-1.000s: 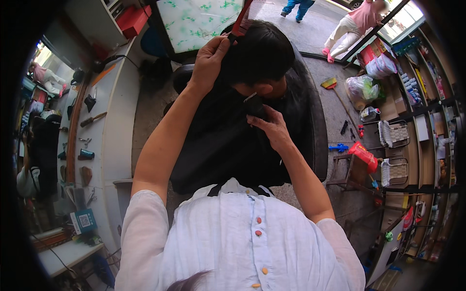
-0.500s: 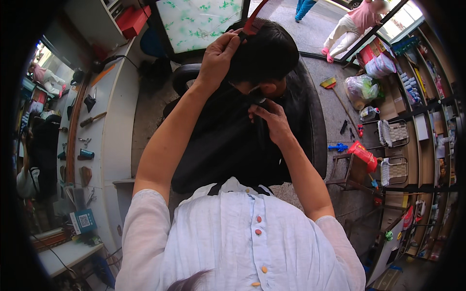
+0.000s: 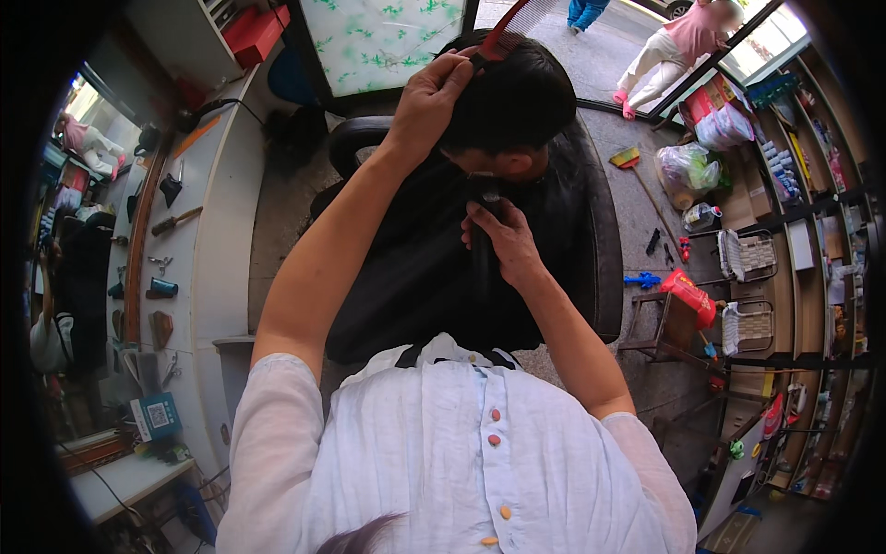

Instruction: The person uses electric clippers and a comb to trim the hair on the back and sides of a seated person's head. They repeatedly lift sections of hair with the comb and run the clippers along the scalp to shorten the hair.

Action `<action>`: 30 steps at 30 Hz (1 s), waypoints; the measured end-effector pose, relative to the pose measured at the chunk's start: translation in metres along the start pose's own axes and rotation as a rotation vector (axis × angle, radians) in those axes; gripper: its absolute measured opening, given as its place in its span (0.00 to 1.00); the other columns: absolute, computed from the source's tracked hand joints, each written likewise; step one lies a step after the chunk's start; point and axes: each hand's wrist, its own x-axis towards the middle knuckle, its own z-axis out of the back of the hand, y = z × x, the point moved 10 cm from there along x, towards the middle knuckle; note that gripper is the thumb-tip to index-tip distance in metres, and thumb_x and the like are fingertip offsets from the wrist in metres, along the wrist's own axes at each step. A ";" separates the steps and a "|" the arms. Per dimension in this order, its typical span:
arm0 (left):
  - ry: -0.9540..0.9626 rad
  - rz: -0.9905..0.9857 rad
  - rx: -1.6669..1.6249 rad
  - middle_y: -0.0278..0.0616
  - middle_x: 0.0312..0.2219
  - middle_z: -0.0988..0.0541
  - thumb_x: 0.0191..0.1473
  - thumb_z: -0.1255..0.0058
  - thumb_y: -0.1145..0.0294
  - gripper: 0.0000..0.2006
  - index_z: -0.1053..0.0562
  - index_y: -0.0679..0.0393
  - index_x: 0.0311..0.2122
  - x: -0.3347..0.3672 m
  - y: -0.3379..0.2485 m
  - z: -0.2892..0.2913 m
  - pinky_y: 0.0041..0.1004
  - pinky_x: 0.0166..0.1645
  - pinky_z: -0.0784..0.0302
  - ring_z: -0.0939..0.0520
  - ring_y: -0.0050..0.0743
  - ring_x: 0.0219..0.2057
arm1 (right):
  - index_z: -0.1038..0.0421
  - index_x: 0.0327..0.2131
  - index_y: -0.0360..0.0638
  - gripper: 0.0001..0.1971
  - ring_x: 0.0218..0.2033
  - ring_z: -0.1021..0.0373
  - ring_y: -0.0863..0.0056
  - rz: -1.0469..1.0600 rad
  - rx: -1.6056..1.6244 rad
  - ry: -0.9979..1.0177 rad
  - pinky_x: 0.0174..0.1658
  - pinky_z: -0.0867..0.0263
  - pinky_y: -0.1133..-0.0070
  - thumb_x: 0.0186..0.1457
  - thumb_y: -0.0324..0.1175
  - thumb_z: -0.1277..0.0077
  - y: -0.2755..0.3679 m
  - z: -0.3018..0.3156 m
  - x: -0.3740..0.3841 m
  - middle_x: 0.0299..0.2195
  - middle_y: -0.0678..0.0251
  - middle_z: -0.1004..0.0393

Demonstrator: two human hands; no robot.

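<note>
A person with short dark hair [image 3: 512, 97] sits in front of me under a black cape [image 3: 406, 295]. My left hand [image 3: 430, 103] is closed on the dark handle end of a red comb [image 3: 506, 39], whose teeth rise over the top of the head. Lower down, my right hand [image 3: 506, 242] grips a dark hair clipper [image 3: 490, 197], its pale cutting end pointing up near the ear and side of the head. A small gap shows between the clipper and the hair. The clipper's body blends into the black cape.
The black chair [image 3: 598, 249] surrounds the seated person. At left is a white counter [image 3: 217, 212] with scissors, a brush and other tools beside a mirror. A broom [image 3: 651, 196], a wooden stool [image 3: 666, 325] and crowded shelves [image 3: 803, 268] stand at right. Someone in pink [image 3: 694, 35] is by the doorway.
My right hand has drawn the clipper slightly down and away from the side of the head. My left hand and the comb have shifted a little to the right.
</note>
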 end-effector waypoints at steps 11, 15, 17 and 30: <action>0.047 0.028 0.023 0.25 0.36 0.24 0.63 0.53 0.62 0.12 0.24 0.58 0.44 0.009 0.000 -0.005 0.15 0.46 0.36 0.30 0.09 0.38 | 0.31 0.40 0.37 0.13 0.33 0.25 0.69 -0.107 0.261 -0.018 0.38 0.26 0.72 0.57 0.36 0.46 0.008 -0.024 -0.002 0.33 0.60 0.24; 0.044 0.045 0.029 0.25 0.36 0.24 0.63 0.52 0.63 0.12 0.24 0.58 0.44 0.008 0.002 -0.004 0.13 0.45 0.36 0.30 0.08 0.38 | 0.31 0.40 0.36 0.13 0.33 0.24 0.67 -0.088 0.283 -0.035 0.37 0.25 0.71 0.57 0.36 0.46 0.009 -0.022 0.002 0.33 0.58 0.24; 0.033 0.036 0.032 0.25 0.36 0.24 0.63 0.52 0.63 0.12 0.24 0.59 0.45 0.008 0.003 -0.003 0.13 0.45 0.35 0.29 0.08 0.38 | 0.31 0.41 0.36 0.13 0.33 0.24 0.66 -0.086 0.319 -0.041 0.37 0.25 0.71 0.57 0.36 0.46 0.009 -0.021 0.003 0.33 0.58 0.24; 0.009 0.028 0.056 0.23 0.35 0.25 0.62 0.52 0.63 0.14 0.25 0.60 0.47 0.008 0.007 0.002 0.12 0.43 0.37 0.31 0.07 0.36 | 0.32 0.42 0.38 0.12 0.34 0.24 0.66 0.043 0.351 0.006 0.39 0.25 0.71 0.58 0.35 0.47 0.009 -0.028 0.003 0.35 0.58 0.24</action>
